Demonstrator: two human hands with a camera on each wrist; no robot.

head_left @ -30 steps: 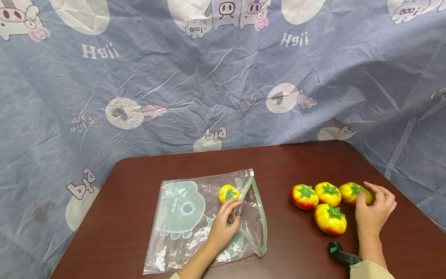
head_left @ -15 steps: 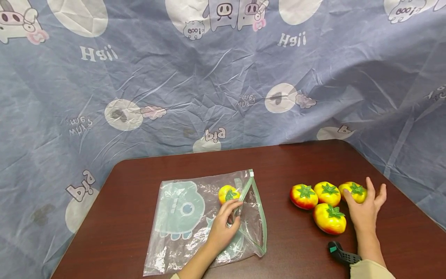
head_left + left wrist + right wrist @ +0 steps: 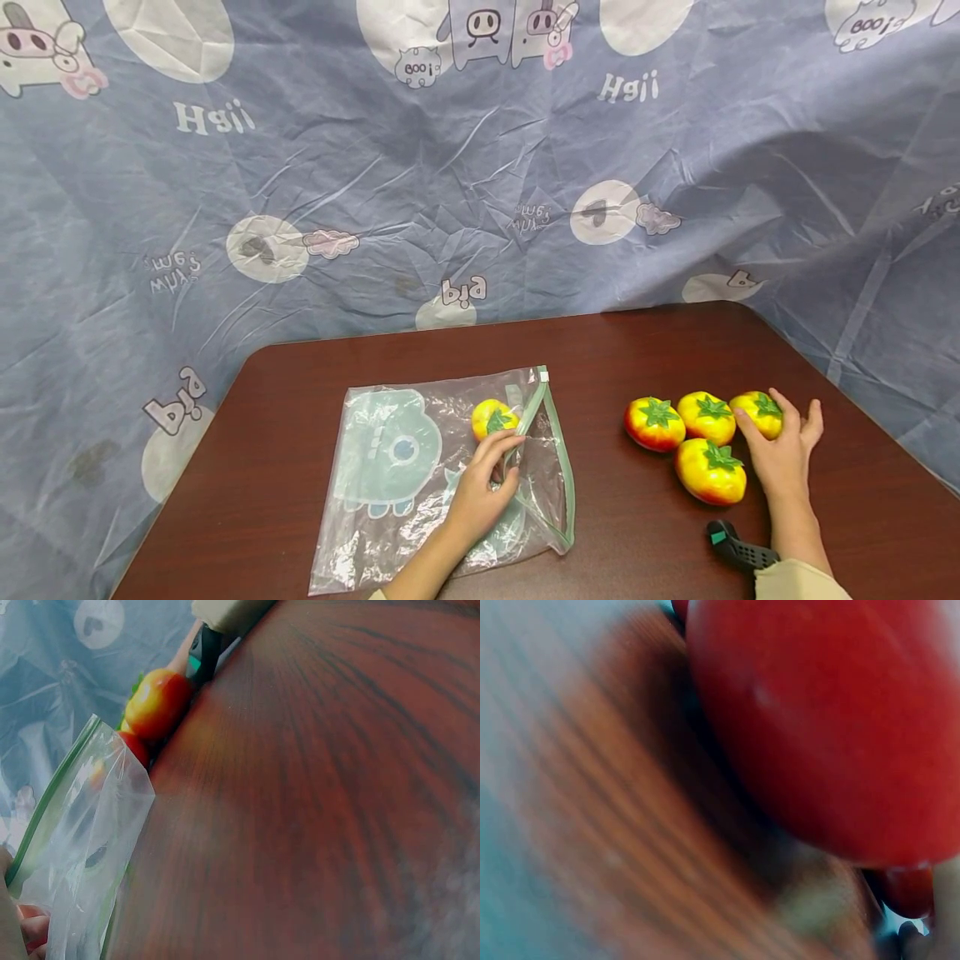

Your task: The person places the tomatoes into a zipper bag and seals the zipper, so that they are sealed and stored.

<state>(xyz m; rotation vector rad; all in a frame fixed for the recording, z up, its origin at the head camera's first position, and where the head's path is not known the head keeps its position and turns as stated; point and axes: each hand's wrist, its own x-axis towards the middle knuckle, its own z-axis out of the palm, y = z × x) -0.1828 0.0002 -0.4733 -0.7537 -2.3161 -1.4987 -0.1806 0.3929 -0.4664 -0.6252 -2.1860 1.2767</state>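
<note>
A clear slider zip bag (image 3: 360, 533) with green edging lies flat, its mouth parted to the right. My left hand (image 3: 480, 492) pinches the upper edge of that mouth. One glossy yellow-red fruit with a green leafy top (image 3: 487, 414) shows through the plastic above my fingers. At the right, my right hand (image 3: 783, 458) holds another such fruit (image 3: 750, 406) between thumb and index finger, the remaining fingers raised. Three more fruits, including the front one (image 3: 711, 475), sit close beside it. In the right wrist view, a large red fruit (image 3: 832, 720) fills the upper right.
The dark red-brown table (image 3: 600, 350) ends at a blue-grey printed cloth (image 3: 450, 167) hanging behind. A black strap-like device (image 3: 738, 552) sits at my right wrist, in front of the fruits.
My right hand has moved left around the rightmost fruit, and its index finger has come down onto the fruit's right side. My left hand and the bag stay nearly still.
</note>
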